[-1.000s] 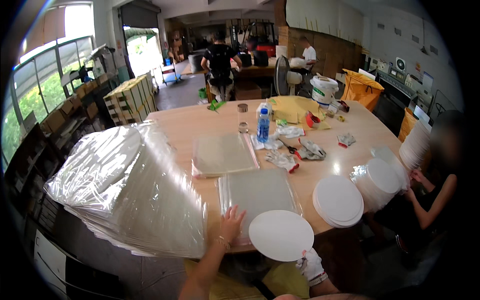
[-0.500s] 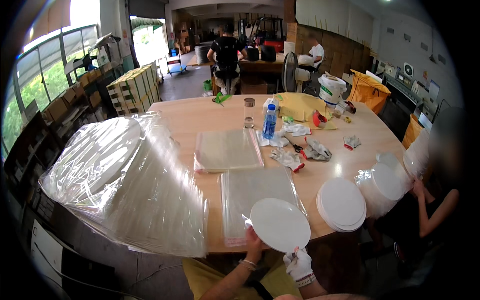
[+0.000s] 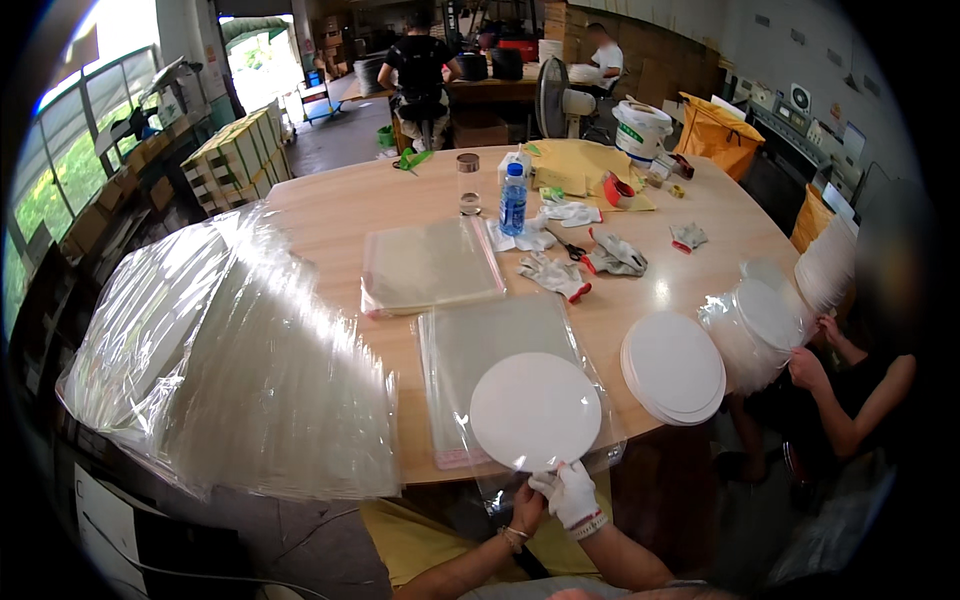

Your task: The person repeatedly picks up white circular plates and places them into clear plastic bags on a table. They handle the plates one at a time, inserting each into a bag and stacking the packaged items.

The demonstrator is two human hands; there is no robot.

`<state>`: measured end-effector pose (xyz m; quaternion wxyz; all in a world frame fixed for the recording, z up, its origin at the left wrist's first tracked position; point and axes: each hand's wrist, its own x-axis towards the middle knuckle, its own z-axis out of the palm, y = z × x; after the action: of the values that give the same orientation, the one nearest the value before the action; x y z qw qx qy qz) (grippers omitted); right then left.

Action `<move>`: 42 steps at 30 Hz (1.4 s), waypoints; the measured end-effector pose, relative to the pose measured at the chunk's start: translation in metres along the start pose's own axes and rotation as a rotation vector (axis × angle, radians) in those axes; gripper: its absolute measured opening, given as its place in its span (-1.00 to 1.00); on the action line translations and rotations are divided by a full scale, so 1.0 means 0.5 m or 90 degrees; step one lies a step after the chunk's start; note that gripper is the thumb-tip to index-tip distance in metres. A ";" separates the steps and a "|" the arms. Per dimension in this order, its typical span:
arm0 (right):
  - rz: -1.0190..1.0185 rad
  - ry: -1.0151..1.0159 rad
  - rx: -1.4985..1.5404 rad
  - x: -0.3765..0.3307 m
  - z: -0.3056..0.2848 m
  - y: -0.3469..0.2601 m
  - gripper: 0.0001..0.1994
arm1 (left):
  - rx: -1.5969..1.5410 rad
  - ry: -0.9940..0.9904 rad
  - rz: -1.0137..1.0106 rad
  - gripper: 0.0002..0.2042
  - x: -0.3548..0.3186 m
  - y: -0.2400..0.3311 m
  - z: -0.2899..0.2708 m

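- Right hand (image 3: 572,492), in a white glove, pinches the near rim of the white round disc (image 3: 535,411).
- Left hand (image 3: 526,505), bare, closed on the near edge of the clear plastic bag (image 3: 500,335).
- Disc lies over the bag at the near edge of the wooden table (image 3: 330,215).
- Stack of white discs (image 3: 673,366) just right.

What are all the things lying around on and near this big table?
white disc: one, white, near table edge, partly inside a clear bag
clear bags: flat stack, under the disc
second bag stack: mid-table
loose plastic sheets: big heap, table's left
disc stack: white, right
water bottle: one, blue
work gloves: several, grey-red, centre
scissors: one
co-worker's hand: far right, on wrapped discs
left hand: bare, at bag's edge
right hand: white glove, holding disc's rim
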<state>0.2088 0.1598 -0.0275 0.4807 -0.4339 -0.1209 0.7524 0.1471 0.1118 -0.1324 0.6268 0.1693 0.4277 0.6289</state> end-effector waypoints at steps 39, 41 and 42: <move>-0.473 -0.652 -1.130 -0.025 0.074 0.041 -0.89 | -0.013 0.169 -0.151 -0.68 -0.090 0.152 -0.160; -0.632 -0.612 -0.824 -0.030 0.038 -0.114 -0.88 | -0.023 0.163 -0.176 -0.63 -0.090 0.196 -0.143; -0.786 -0.269 -0.945 -0.017 -0.050 -0.191 -0.87 | 0.000 0.147 -0.164 -0.62 -0.092 0.212 -0.148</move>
<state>0.2886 0.1954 0.0194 0.3633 -0.3429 -0.8505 0.1646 0.0307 0.0611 -0.0807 0.6490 0.0398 0.5149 0.5586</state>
